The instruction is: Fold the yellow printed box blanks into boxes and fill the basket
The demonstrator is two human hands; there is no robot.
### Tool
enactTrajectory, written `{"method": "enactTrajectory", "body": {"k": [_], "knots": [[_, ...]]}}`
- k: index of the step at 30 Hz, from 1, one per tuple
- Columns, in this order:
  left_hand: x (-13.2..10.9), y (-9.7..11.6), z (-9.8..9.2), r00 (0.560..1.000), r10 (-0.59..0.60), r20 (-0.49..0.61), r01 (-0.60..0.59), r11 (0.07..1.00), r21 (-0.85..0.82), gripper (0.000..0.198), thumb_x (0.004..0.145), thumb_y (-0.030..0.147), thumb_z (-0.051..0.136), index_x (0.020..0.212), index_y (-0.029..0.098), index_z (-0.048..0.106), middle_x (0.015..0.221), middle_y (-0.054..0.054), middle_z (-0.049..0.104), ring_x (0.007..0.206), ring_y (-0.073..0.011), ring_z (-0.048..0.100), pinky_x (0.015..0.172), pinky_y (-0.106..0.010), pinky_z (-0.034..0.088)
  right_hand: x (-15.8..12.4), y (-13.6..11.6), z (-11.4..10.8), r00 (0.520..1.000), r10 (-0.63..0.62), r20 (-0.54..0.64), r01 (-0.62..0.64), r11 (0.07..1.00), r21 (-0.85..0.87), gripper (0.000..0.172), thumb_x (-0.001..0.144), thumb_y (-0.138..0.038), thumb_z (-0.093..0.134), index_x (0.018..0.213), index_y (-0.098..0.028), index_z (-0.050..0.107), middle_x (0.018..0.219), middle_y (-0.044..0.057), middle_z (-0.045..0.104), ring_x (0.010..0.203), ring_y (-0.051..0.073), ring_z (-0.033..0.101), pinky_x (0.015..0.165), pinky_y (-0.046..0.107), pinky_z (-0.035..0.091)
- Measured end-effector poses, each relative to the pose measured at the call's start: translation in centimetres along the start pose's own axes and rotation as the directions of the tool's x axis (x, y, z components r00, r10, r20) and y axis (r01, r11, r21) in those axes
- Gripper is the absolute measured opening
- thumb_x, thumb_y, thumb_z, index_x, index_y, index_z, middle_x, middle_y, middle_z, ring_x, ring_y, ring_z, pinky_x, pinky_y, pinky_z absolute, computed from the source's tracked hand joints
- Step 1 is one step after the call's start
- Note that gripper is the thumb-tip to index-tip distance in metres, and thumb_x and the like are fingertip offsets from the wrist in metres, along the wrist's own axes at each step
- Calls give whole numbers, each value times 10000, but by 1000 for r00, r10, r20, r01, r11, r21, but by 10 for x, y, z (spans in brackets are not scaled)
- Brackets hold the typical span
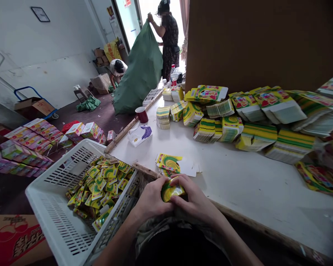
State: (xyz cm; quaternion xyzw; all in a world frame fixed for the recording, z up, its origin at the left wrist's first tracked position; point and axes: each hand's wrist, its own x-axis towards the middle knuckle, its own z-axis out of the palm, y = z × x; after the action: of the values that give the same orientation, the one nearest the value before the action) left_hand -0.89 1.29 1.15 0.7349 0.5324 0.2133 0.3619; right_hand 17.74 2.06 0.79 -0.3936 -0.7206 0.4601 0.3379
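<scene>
Both hands meet at the near edge of the white table (238, 184). My left hand (151, 199) and my right hand (195, 199) are closed together on one small yellow-green carton (170, 191), folded between the fingers. Just beyond them lies a short pile of flat carton blanks (168, 164). A white slatted crate (55, 218) at my left holds several folded yellow-green cartons (102, 184).
Tall stacks of flat blanks (255, 118) cover the table's far side before a brown board (266, 40). A red mug (141, 114) and a tissue pack (139, 135) stand left of them. Pink boxes (24, 146) pile at far left. Two people handle a green sack (141, 70) by the doorway.
</scene>
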Motion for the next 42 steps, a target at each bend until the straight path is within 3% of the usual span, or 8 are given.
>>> {"method": "enactTrajectory", "body": {"k": [5, 8, 11, 13, 17, 22, 34, 42], "knots": [[-2, -7, 5, 998, -15, -58, 8, 993, -117, 456, 617, 199, 740, 1054, 192, 612, 900, -14, 681, 795, -210, 624, 721, -290, 465, 1, 8, 15, 997, 38, -63, -32, 995, 93, 453, 791, -184, 650, 1218, -223, 504, 1221, 84, 584, 1117, 244, 564, 977, 416, 455], [1, -8, 0, 967, -60, -248, -81, 851, -519, 390, 681, 348, 771, 1011, 203, 623, 851, -12, 682, 747, -182, 632, 712, -278, 495, 6, 17, 10, 992, 8, -127, 22, 973, 229, 660, 841, -290, 637, 1415, -260, 313, 1407, 118, 474, 1142, 239, 584, 965, 415, 487], [7, -7, -11, 756, -336, -562, -406, 432, -805, 548, 735, 672, 636, 1017, 203, 607, 930, -50, 699, 810, -192, 676, 780, -307, 538, 20, 28, 4, 954, -6, -301, 14, 1000, 27, 514, 901, -334, 571, 1370, -236, 384, 1357, 123, 524, 1140, 238, 586, 967, 409, 488], [10, -6, -17, 647, -506, -570, -523, 250, -815, 662, 707, 759, 590, 1044, 189, 584, 1035, -97, 692, 946, -227, 685, 857, -338, 540, 31, 35, 2, 955, 0, -296, -96, 946, -309, 448, 879, -290, 610, 1299, -199, 482, 1263, 128, 593, 1145, 262, 569, 981, 415, 466], [11, -3, -11, 805, -499, -321, -283, 152, -947, 650, 708, 645, 702, 1109, 152, 565, 1087, -143, 684, 984, -243, 681, 883, -361, 539, 45, 45, 5, 975, 79, -209, -193, 773, -605, 343, 819, -98, 614, 1161, -129, 614, 1108, 159, 657, 1026, 310, 587, 902, 426, 471], [10, -2, 8, 925, -327, -194, -79, 335, -939, 429, 767, 431, 753, 1073, 151, 645, 990, -90, 709, 845, -171, 675, 771, -279, 534, 45, 52, 11, 967, 80, -243, -221, 740, -635, 290, 830, -39, 539, 1077, -162, 630, 1023, 116, 666, 965, 268, 579, 858, 356, 460], [9, -5, 17, 947, -318, -47, 110, 457, -883, 412, 749, 438, 769, 1025, 151, 662, 918, -55, 711, 765, -131, 645, 736, -261, 507, 47, 60, 17, 965, 33, -261, -200, 733, -650, 342, 814, 2, 492, 1084, -185, 590, 1010, 126, 649, 916, 275, 557, 827, 376, 430], [8, -9, 18, 954, -301, 9, 157, 474, -867, 407, 771, 425, 756, 1042, 140, 651, 922, -49, 707, 761, -119, 640, 736, -248, 497, 49, 57, 17, 942, 19, -334, -197, 840, -506, 315, 764, -1, 461, 1018, -171, 534, 1021, 120, 615, 931, 254, 561, 818, 374, 451]]}}
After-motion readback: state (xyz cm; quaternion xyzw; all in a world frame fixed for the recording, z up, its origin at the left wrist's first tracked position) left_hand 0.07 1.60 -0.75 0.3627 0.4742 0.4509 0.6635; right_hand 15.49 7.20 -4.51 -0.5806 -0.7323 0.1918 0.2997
